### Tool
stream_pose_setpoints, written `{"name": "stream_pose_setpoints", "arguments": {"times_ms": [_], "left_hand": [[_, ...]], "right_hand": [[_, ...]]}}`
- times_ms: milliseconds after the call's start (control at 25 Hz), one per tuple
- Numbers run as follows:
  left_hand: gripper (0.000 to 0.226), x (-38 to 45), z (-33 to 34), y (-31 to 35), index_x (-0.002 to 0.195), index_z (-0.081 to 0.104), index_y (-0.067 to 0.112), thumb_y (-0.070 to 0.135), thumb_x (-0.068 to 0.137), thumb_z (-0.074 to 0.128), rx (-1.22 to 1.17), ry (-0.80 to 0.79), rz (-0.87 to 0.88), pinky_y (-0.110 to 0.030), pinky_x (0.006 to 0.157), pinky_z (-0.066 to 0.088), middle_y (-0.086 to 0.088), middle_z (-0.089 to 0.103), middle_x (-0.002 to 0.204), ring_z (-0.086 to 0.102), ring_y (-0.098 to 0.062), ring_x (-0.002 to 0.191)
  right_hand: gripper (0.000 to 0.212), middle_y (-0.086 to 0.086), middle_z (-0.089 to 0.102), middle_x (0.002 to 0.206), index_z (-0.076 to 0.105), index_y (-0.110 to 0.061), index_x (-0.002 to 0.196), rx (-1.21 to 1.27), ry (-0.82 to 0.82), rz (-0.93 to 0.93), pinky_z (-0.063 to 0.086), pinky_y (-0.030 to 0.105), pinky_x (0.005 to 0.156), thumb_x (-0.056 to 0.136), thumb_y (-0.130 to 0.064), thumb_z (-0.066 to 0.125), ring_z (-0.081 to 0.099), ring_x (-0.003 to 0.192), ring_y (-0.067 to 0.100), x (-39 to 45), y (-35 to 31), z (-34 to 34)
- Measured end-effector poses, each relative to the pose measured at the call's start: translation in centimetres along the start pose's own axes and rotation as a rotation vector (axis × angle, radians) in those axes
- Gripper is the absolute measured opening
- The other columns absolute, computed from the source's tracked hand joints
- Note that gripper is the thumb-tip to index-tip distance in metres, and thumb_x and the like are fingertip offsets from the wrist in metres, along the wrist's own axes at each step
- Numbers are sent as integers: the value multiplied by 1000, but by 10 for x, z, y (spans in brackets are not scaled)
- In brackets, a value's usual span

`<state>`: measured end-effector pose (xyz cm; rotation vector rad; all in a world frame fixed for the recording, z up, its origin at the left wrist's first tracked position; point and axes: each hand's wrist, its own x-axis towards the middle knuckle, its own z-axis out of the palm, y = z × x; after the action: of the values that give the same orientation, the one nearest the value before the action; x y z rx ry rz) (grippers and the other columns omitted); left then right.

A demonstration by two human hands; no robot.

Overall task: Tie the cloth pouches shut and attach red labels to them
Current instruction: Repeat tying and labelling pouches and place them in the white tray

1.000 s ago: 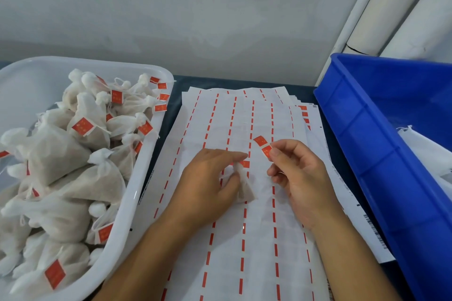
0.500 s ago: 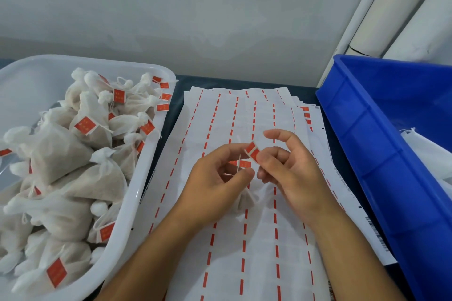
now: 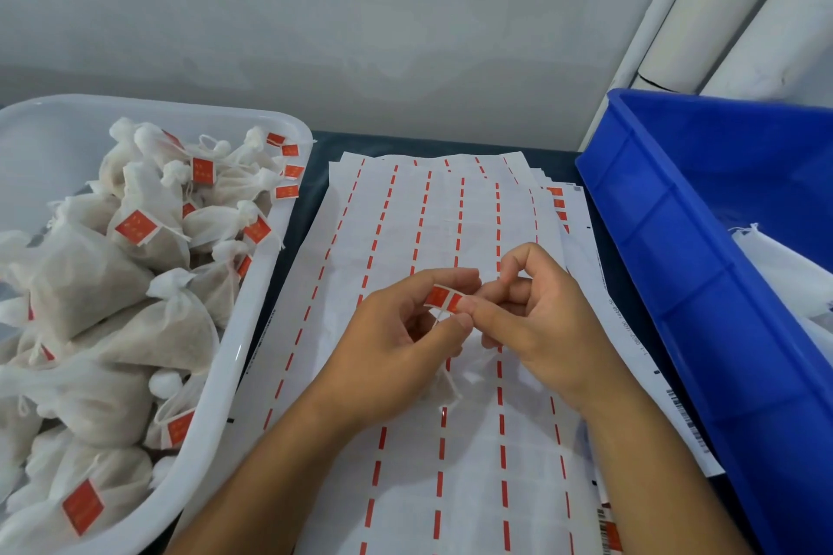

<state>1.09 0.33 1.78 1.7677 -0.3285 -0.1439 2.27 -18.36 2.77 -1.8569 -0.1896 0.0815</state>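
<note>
**One label now folding around the string**

One red label sits between my two hands, and that is the change: a second ago my right hand carried it alone, apart from the left, while the left hand pinned the pouch's neck to the sheets. Now the hands have met above the label sheets. The left thumb and forefinger pinch the label's left half and the thin drawstring under it; the right fingertips press its right end, so both hands are closed on the label. It shows two red panels with a crease between, which I read as mid-fold over the string.

The small cloth pouch hangs below my left palm, resting on the sheets, mostly hidden; I cannot tell whether its knot is tight.

I judge this pouch is nearly done: the halves need pressing together, squarely. The white tub on my left holds many labelled pouches; the blue crate on the right holds unlabelled cloth.
</note>
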Motion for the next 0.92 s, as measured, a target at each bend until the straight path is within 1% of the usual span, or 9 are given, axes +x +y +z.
{"name": "stream_pose_setpoints", "arguments": {"times_ms": [80, 200, 280, 400, 480, 560, 680, 840, 920], "left_hand": [[30, 1, 1, -1, 130, 65, 38, 31, 102, 59, -15, 2, 10, -21, 76, 60, 25, 69, 120, 72, -9, 98], [30, 2, 2, -2, 129, 65, 38, 24, 107, 50, -5, 22, 12, -19, 72, 58, 26, 69, 117, 72, -10, 90], [34, 1, 2, -2, 134, 59, 42, 23, 107, 48, -9, 38, 11, -17, 72, 57, 24, 71, 110, 73, -11, 85], [44, 0, 3, -2, 141, 44, 53, 25, 106, 50, -20, 63, 7, -14, 73, 55, 16, 73, 93, 73, -12, 85], [50, 1, 3, -2, 145, 37, 53, 27, 106, 51, -18, 82, 1, -15, 74, 56, 11, 74, 86, 73, -12, 84], [52, 0, 3, -2, 149, 36, 50, 27, 105, 52, -14, 83, 2, -16, 73, 56, 9, 73, 81, 73, -12, 84], [49, 0, 3, -1, 145, 38, 53, 28, 105, 52, -30, 60, 6, -15, 72, 56, 9, 71, 80, 73, -13, 82], [47, 1, 4, -1, 140, 38, 57, 31, 104, 54, -22, 56, 0, -16, 69, 56, 12, 72, 83, 73, -13, 79], [46, 1, 5, -1, 141, 40, 55, 35, 102, 56, -35, 75, -13, -17, 68, 57, 16, 72, 94, 74, -13, 81]], "right_hand": [[35, -2, 78, 84, 48, -20, 97, -15, 11, 7, 62, 29, 65, 87, -33, 79, 74, 69, 21, -1, -1, 0], [39, -5, 77, 81, 50, -20, 97, -30, 42, 24, 62, 27, 64, 84, -39, 81, 73, 65, 18, -1, -3, 2], [35, -5, 78, 83, 52, -23, 100, -7, 54, 27, 60, 24, 62, 86, -35, 81, 72, 64, 17, -2, -4, 3], [34, -12, 76, 90, 57, -35, 112, -23, 67, 25, 60, 23, 61, 88, -35, 79, 73, 67, 16, -2, -5, 6], [31, -16, 72, 93, 59, -40, 117, -33, 67, 26, 59, 22, 62, 91, -38, 75, 73, 72, 14, -2, -4, 6], [20, -20, 71, 94, 65, -43, 113, -14, 40, 24, 57, 18, 64, 94, -41, 70, 72, 79, 7, -2, -4, 6], [18, -21, 73, 98, 69, -46, 106, -11, -3, -4, 60, 24, 76, 89, -50, 66, 71, 93, 6, -3, -6, 8], [6, -17, 74, 97, 73, -35, 99, 6, 28, -34, 59, 29, 84, 94, -36, 70, 71, 99, 9, -3, -4, 10], [4, -18, 74, 99, 72, -33, 98, -3, 42, -44, 59, 30, 88, 95, -34, 69, 70, 101, 8, -3, -4, 11]]}}
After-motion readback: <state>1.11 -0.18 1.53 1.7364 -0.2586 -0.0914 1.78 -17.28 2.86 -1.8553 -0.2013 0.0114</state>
